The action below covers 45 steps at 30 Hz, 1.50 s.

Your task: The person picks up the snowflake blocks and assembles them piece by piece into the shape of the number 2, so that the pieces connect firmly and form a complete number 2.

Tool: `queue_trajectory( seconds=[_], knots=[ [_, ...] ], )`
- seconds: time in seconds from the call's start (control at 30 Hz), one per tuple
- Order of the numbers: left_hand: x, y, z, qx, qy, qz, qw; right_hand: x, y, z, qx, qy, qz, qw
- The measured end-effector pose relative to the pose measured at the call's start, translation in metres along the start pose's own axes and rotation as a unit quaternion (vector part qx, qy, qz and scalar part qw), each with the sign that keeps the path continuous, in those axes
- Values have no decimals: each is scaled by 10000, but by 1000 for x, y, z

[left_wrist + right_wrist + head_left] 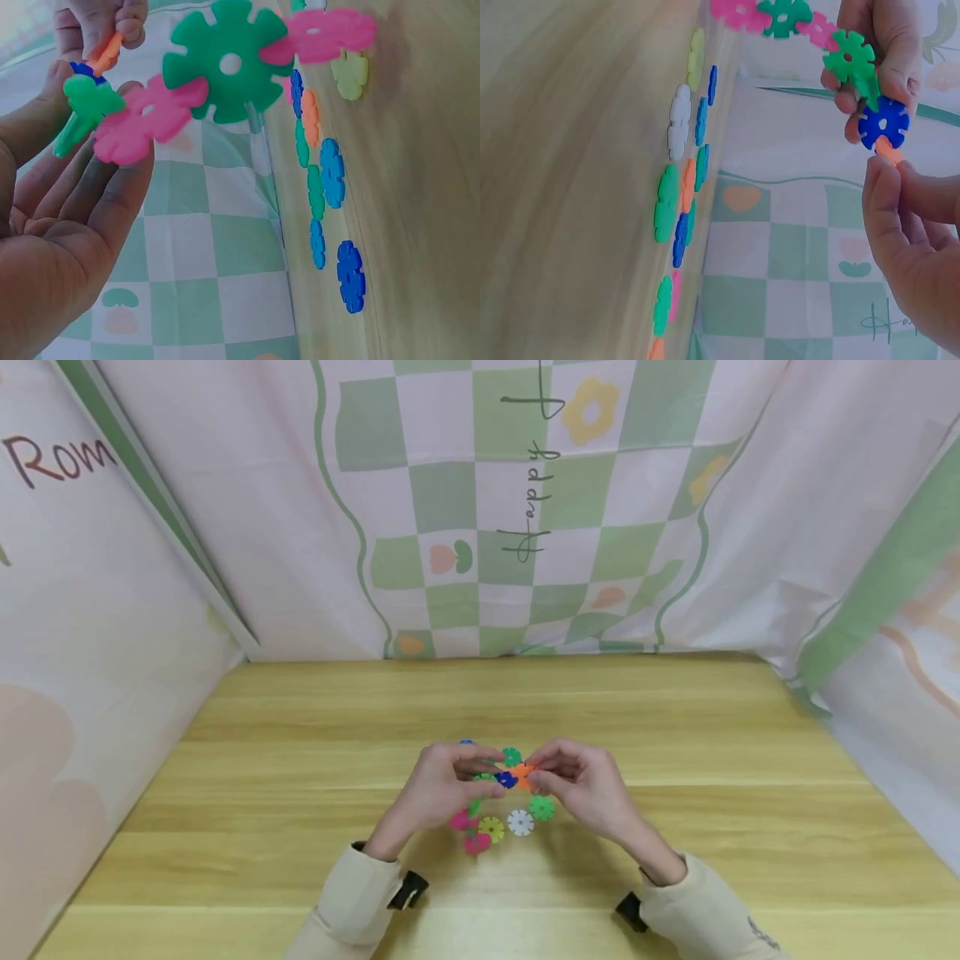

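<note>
Both hands meet over the middle of the wooden table, working on a chain of interlocked plastic snowflake discs. My left hand [446,785] holds the chain near its dark blue disc [885,126], between thumb and fingers. An orange disc [889,152] is pinched by the thumb and fingertips of my right hand [588,789]; its edge meets the blue one. From the blue disc the chain runs through green pieces [849,57], a pink disc [150,116], a larger-looking green disc [229,60] and another pink disc [322,34], hanging down beside the left hand.
Loose discs lie on the table [300,827] beneath the hands: green [542,808], white [521,823], yellow [491,830], and several blue [351,277], orange [310,116] and green ones. A patterned curtain [510,485] stands at the back, with printed cloth along both sides.
</note>
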<state>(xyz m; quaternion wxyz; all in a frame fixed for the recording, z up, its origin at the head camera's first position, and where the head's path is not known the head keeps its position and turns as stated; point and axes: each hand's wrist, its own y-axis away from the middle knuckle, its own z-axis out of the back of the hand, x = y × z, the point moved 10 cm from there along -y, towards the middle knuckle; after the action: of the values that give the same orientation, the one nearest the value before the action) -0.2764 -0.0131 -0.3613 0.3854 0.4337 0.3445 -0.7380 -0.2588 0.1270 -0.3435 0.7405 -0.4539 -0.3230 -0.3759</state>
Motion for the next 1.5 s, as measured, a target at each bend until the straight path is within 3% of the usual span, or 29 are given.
queue_trajectory(
  seconds=[0.23, 0.43, 0.6, 0.73, 0.87, 1.1, 1.33, 1.5],
  knots=[
    [-6, 2, -5, 126, -133, -61, 9998, 4, 0, -2, 129, -57, 54, 9999],
    [-4, 1, -5, 191, -52, -57, 9998, 4, 0, 2, 2, -93, 117, 9999],
    [-2, 2, -4, 261, -18, 66, 9996, -2, -1, 1, 61, -315, -401, 9987],
    [-5, 2, -5, 359, 12, -62, 9993, -8, -1, -2, 185, -491, -770, 9956],
    [-6, 2, -8, 489, 50, -187, 9986, -9, 0, -6, 359, -561, -800, 9946],
    [-2, 3, -11, 615, -50, -45, 9981, -10, 2, -13, 739, -736, -920, 9903],
    [1, 2, -5, 430, -233, 8, 9988, -20, 3, -6, 813, 208, -1061, 9908],
    [2, 2, -1, 391, -320, 4, 9987, -32, 3, -8, 1179, 890, -1195, 9818]
  ],
)
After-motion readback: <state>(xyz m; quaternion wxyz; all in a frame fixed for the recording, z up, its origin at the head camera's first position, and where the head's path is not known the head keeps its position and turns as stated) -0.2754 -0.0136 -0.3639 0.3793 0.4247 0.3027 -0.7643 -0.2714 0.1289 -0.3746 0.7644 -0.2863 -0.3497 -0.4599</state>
